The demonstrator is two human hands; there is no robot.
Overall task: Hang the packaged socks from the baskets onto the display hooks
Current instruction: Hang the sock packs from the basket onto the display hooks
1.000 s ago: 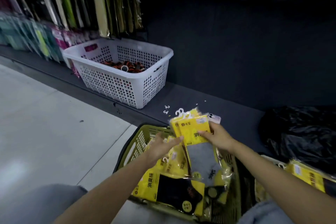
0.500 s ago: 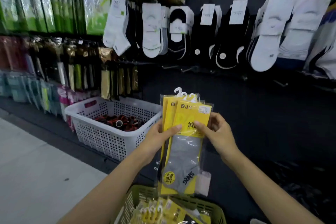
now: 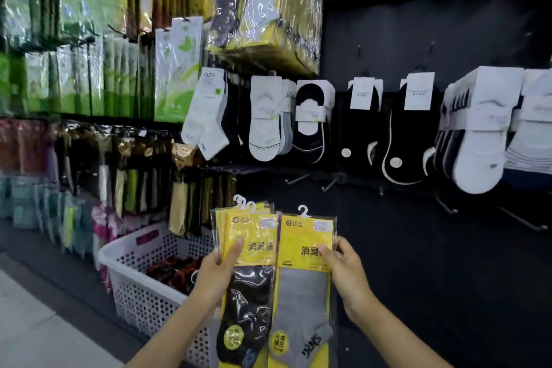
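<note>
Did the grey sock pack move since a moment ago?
Yes. The grey sock pack, pinched by the right hand, has slid right, off the stack in the left hand and farther from the white basket.

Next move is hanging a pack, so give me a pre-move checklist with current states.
1. Grey pack pinched in right hand, apart from the others: ok.
2. Its hanger clear of fingers and upright: ok.
3. Left hand grips the stack: ok.
4. Bare hook on the dark panel above the packs: ok.
5. That hook is the right one for this product: cannot tell.
</note>
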